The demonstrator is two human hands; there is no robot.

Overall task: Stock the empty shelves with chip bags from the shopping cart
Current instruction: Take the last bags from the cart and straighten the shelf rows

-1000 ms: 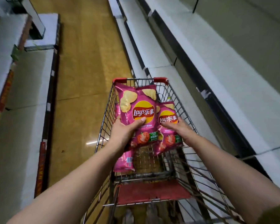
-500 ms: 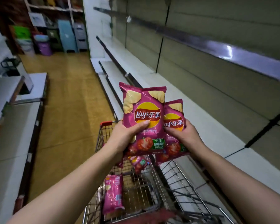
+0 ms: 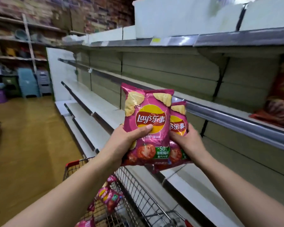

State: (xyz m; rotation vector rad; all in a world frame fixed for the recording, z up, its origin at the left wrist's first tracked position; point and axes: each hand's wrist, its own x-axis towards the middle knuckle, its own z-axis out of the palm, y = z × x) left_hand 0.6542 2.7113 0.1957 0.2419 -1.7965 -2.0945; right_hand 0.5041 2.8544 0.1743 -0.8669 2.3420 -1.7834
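My left hand (image 3: 123,141) grips a pink Lay's chip bag (image 3: 147,112) upright, thumb across its logo. Partly hidden behind it is a second pink chip bag (image 3: 178,126), held by my right hand (image 3: 190,143). Both bags hover in front of the bare white shelves (image 3: 219,110) on the right, at the height of the middle shelf edge. Below my arms stands the wire shopping cart (image 3: 134,190) with red corners. More pink chip bags (image 3: 110,197) lie inside it.
Blurred red chip bags (image 3: 277,110) sit on the middle shelf at the far right. Lower shelves (image 3: 88,126) step out toward the yellow-brown floor (image 3: 26,145). Plastic stools and bins (image 3: 28,82) stand at the aisle's far end under stocked racks.
Both hands lifted the two bags out of the cart and up toward the middle shelf. My view swung up from the cart to the shelving.
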